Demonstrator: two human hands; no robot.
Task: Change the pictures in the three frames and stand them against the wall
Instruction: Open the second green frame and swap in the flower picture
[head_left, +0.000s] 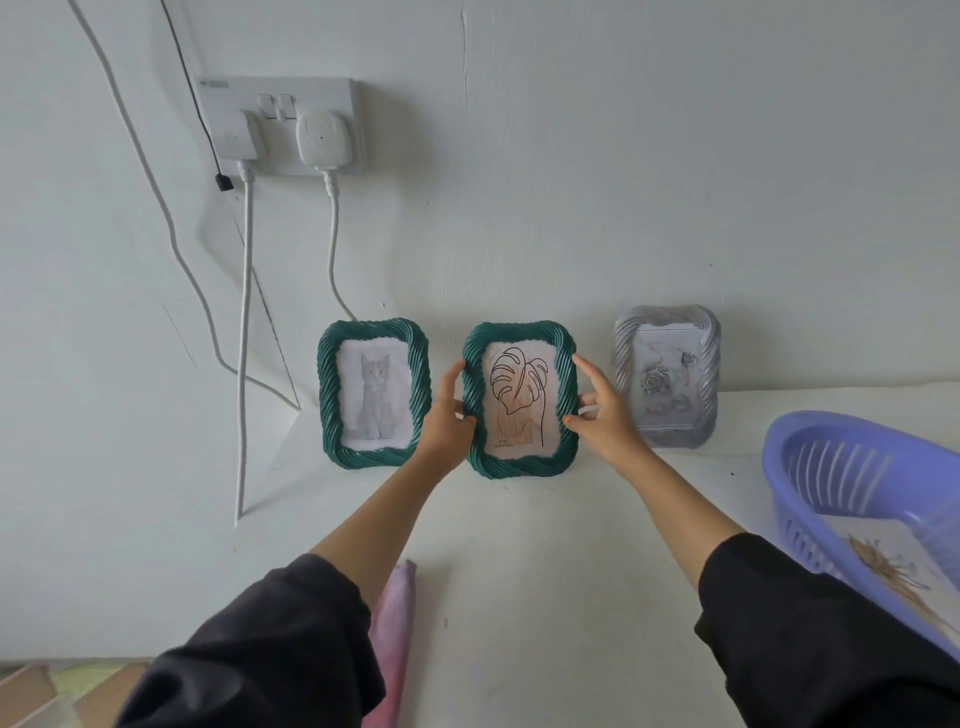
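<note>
Three small frames stand upright against the white wall. The left green frame (374, 393) shows a grey cat picture. The middle green frame (519, 399) holds a line drawing of a leaf. My left hand (445, 413) grips its left edge and my right hand (602, 410) touches its right edge with fingers spread. The silver-grey frame (667, 375) on the right carries a picture of roses and stands free just behind my right hand.
A purple plastic basket (810, 457) with a printed picture (898, 571) inside sits at the right. A pink cloth (395, 634) lies near the front. A wall socket (283, 124) with plugs and hanging cables (244, 364) is at the upper left.
</note>
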